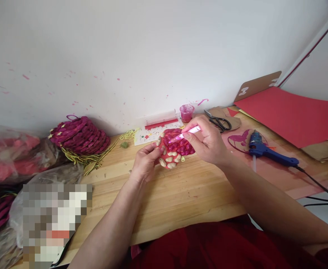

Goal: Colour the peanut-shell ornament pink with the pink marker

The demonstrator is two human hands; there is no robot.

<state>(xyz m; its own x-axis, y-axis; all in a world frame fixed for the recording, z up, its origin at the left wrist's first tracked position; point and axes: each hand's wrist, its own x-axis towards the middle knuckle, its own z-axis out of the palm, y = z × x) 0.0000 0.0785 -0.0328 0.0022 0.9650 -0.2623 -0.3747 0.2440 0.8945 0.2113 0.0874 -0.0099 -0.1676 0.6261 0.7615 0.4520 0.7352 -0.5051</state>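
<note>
My left hand (148, 158) grips the left edge of a red peanut-covered craft piece (172, 154), held just above the table. Its upper and right peanuts are coated in shiny magenta, while those at the lower left are bare tan. Between the fingers of my right hand (207, 144) is a white-handled paintbrush (191, 131), its pink-stained tip on the coated peanuts. Part of the piece's right side is hidden behind that hand. A plastic cup of magenta paint (186, 113) stands behind, against the wall.
At right lie a blue glue gun (273, 154) with its cord, black-handled scissors (218, 121) and red card sheets (295, 114). A stack of magenta pieces with yellow cords (81, 136) sits at left, beside plastic bags (15, 153). A star sticker sheet (148, 138) lies near the wall.
</note>
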